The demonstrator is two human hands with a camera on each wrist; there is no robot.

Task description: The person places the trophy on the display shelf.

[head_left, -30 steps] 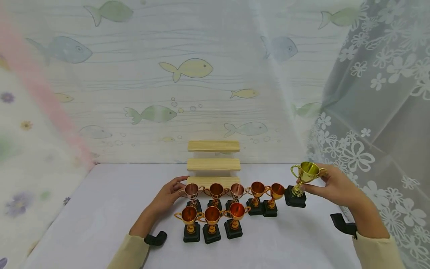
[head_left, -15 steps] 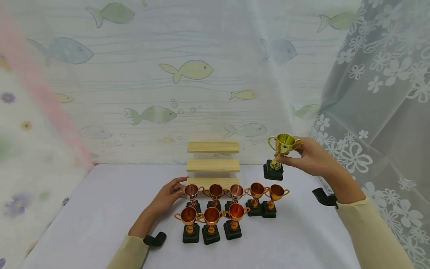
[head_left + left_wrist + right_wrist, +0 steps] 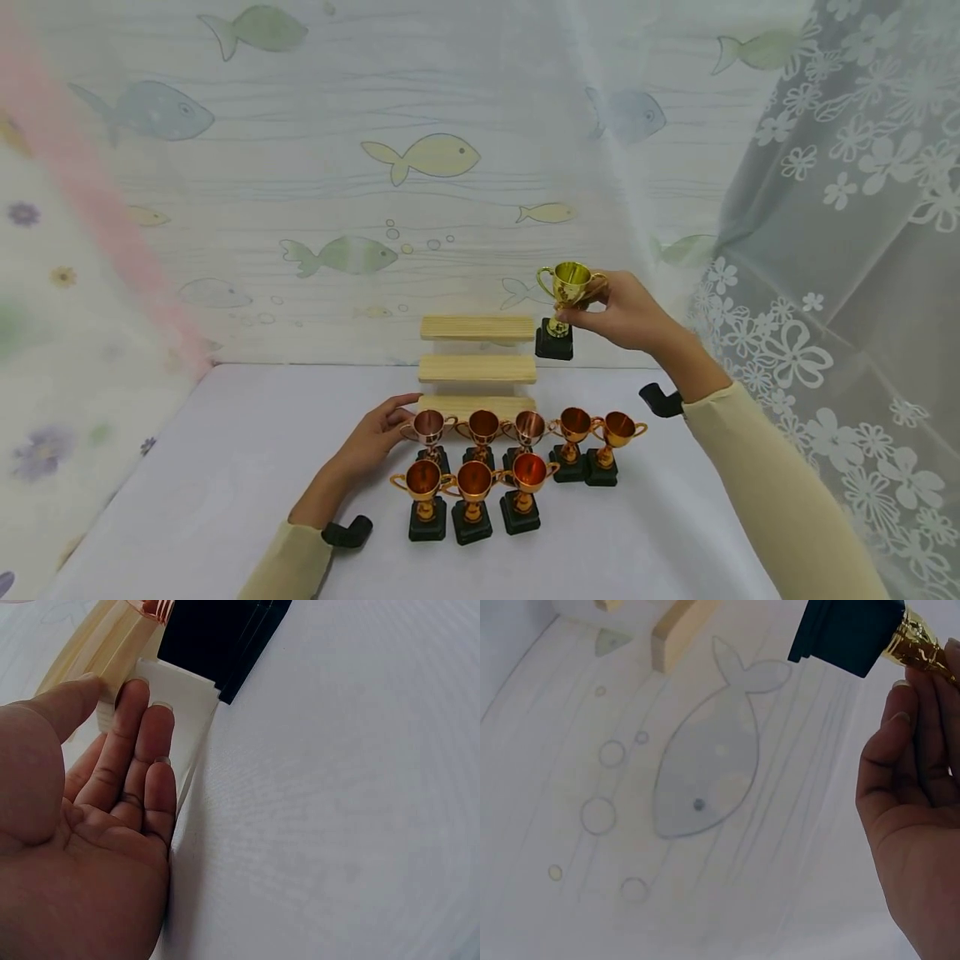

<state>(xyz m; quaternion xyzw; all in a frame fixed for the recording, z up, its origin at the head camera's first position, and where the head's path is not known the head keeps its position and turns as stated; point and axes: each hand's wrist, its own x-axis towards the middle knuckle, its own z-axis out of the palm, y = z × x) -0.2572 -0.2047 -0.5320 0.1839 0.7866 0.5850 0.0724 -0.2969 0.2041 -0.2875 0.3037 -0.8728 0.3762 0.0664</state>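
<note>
A plain pale-yellow fabric left sleeve and matching right sleeve end beside black, bent, blunt-ended wrist pieces.

Top plank: open room above, fish-print curtain behind.
Lowest plank: copper trophies block the front; left hand fills the left end.
White table: room to pass right of the trophies.

From my end I have seen the right hand carry the shiny gold two-handled trophy with its square black base up and leftward, from beside the rightmost orange-bronze two-handled trophy to just right of the top pale wooden plank in my head view.
</note>
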